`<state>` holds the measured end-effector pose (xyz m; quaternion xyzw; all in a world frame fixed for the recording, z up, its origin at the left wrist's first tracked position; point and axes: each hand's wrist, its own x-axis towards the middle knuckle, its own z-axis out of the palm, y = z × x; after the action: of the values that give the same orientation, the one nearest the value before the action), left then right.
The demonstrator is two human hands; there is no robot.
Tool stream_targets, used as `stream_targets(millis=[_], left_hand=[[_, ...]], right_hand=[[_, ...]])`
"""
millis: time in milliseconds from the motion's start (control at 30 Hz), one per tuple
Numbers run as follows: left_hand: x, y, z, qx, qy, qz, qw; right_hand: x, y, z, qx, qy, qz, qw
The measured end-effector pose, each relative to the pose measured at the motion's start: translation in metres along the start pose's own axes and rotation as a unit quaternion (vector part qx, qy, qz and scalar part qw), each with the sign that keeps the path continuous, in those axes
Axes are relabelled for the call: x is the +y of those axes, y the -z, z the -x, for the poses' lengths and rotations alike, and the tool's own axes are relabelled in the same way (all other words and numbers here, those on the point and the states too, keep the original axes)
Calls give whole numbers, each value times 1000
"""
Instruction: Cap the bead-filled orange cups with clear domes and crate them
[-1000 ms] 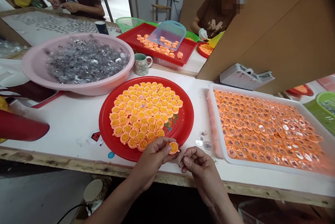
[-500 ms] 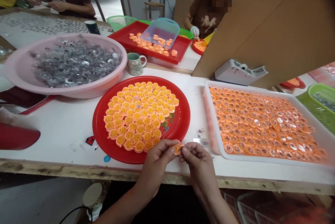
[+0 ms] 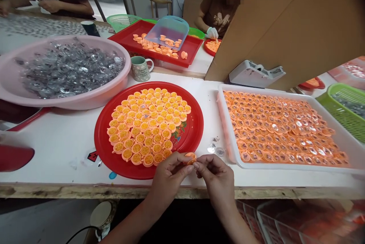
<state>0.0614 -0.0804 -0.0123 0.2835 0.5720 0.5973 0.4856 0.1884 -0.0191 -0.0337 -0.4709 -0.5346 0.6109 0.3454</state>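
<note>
Between my two hands, just past the table's front edge, is a small orange toy cup (image 3: 190,156). My left hand (image 3: 170,173) pinches it from the left with thumb and forefinger. From the right, the thumb and fingers of my right hand (image 3: 215,173) close on its edge, partly hiding it. To the left, a round red tray (image 3: 186,142) carries many like cups with yellow insides. At the right a white rectangular tray (image 3: 242,165) is covered with rows of orange cups with shiny, dark-marked tops.
A pink basin (image 3: 85,102) of clear-wrapped silvery pieces stands at left, beside a mug (image 3: 140,70). Behind is a red rectangular tray (image 3: 125,38) with loose cups. A cardboard panel (image 3: 265,27) and tape dispenser (image 3: 255,73) stand behind the white tray. A co-worker's gloved hand (image 3: 212,32) shows beyond.
The cup between my fingers has tilted, showing more of its side. My head view has shifted slightly, moving the table things left. The gloved co-worker's hand has moved a little.
</note>
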Motion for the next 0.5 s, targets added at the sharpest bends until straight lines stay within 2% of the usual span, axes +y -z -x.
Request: stream_targets(millis=[100, 167, 233, 333, 400, 500], left_hand=[[-4, 3, 3, 21, -26, 22, 999], [-7, 4, 4, 22, -47, 25, 998], [-8, 5, 4, 7, -68, 4, 998], [-7, 6, 1, -21, -87, -29, 996], [-4, 6, -1, -32, -83, -38, 995], [0, 7, -4, -62, -65, -58, 994]], right_hand=[[-2, -2, 4, -15, 41, 16, 999], [-3, -4, 8, -3, 103, 63, 993], [-5, -3, 11, 21, 191, 133, 972], [-9, 1, 13, 41, 304, 223, 925], [-9, 5, 11, 28, 338, 256, 905], [-7, 9, 9, -13, 357, 274, 893]])
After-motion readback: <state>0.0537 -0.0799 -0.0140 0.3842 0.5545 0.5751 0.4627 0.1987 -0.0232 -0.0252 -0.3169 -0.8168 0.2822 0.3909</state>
